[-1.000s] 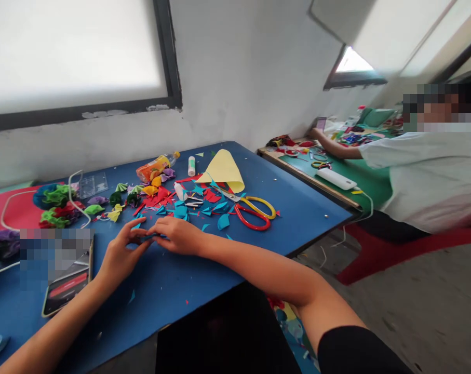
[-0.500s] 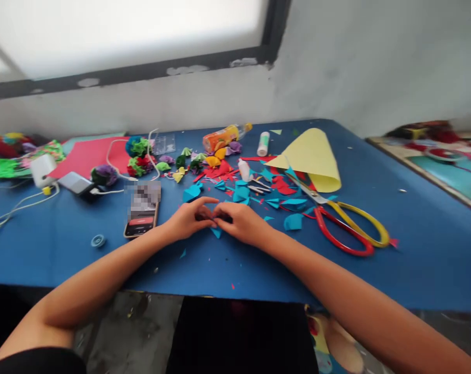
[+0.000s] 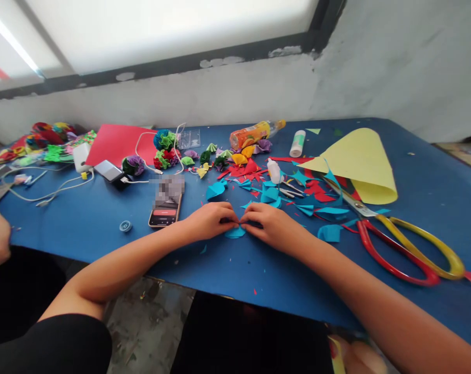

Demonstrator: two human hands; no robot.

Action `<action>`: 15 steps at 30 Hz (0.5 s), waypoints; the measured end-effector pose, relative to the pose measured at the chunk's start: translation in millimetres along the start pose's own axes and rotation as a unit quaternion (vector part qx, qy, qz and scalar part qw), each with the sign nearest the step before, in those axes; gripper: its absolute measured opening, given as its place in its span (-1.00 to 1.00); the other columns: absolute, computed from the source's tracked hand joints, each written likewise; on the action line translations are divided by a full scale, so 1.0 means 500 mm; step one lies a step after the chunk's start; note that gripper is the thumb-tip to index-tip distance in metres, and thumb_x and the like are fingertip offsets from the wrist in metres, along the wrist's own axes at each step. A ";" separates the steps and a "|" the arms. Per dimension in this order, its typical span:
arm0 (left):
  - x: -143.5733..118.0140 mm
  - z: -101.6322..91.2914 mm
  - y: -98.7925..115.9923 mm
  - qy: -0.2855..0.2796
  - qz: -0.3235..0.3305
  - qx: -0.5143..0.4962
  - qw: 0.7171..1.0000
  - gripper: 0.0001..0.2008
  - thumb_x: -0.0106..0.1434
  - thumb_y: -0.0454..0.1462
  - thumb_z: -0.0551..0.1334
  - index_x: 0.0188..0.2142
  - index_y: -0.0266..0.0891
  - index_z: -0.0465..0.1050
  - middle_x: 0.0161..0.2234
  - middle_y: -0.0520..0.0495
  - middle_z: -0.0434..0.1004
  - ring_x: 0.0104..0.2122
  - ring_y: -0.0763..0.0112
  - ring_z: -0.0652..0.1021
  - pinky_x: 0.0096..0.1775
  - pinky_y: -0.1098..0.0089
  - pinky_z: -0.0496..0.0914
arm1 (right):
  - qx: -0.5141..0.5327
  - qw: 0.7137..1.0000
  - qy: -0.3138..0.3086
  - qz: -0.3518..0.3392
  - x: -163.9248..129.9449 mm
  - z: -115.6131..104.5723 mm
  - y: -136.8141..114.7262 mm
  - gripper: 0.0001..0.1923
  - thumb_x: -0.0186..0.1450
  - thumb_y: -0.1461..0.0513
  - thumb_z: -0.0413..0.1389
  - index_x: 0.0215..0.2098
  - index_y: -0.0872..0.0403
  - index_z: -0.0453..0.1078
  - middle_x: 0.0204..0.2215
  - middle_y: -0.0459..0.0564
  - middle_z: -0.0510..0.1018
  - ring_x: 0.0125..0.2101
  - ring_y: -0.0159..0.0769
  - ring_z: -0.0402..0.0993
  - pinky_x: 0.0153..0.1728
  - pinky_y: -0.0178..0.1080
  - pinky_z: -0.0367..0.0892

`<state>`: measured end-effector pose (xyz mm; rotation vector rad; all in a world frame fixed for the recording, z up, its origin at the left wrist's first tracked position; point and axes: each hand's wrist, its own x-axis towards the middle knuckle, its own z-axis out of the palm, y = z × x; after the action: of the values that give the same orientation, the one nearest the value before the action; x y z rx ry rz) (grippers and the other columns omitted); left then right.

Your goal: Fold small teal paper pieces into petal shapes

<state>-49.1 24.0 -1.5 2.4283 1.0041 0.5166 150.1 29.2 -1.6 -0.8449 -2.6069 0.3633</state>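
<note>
The left hand and the right hand meet fingertip to fingertip low on the blue table, both curled and pinched together on a small piece of blue paper. The paper lies flat on the table directly under the touching fingertips, its lower edge showing below them; how it is folded cannot be told.

Just left of the left hand lies a phone, and farther left a small round blue disc. Beyond the hands, blue and red paper scraps are scattered, with a small white glue bottle among them. To the right lie large scissors with one red and one yellow handle, their blades pointing toward a curled yellow paper sheet. Near the wall an orange drink bottle lies on its side, and a white glue stick is near it. Small folded paper flowers sit at the rear left beside a red paper sheet and white cables.
</note>
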 end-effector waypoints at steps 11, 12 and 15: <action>0.001 0.000 -0.016 -0.004 0.050 0.052 0.997 -0.85 0.23 -0.30 0.16 -0.29 -0.30 0.50 -0.38 -0.04 0.43 -0.42 0.53 0.44 -0.37 0.55 0.28 | -0.113 0.993 -0.024 -0.028 -0.004 0.002 -0.015 -0.85 0.30 0.34 0.01 -0.30 0.15 0.43 -0.35 0.01 0.49 -0.37 -0.31 0.44 -0.37 -0.33 0.30; 0.001 0.000 -0.019 -0.006 0.060 0.053 0.997 -0.85 0.24 -0.30 0.16 -0.29 -0.29 0.49 -0.37 -0.04 0.44 -0.41 0.52 0.45 -0.36 0.55 0.28 | -0.136 0.990 -0.028 -0.029 -0.005 0.003 -0.018 -0.86 0.30 0.33 0.01 -0.31 0.15 0.42 -0.36 0.01 0.48 -0.38 -0.31 0.44 -0.39 -0.33 0.29; 0.003 0.000 -0.027 -0.008 0.093 0.058 0.994 -0.85 0.25 -0.31 0.14 -0.30 -0.29 0.49 -0.36 -0.04 0.45 -0.38 0.52 0.46 -0.32 0.56 0.29 | -0.229 0.972 -0.033 -0.047 -0.007 0.006 -0.031 -0.88 0.27 0.37 0.01 -0.36 0.16 0.38 -0.41 0.00 0.45 -0.41 -0.29 0.42 -0.45 -0.32 0.26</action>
<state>-55.8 33.5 -8.9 2.6413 0.8278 0.5125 143.6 14.5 0.4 -0.8530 -2.8271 -0.2553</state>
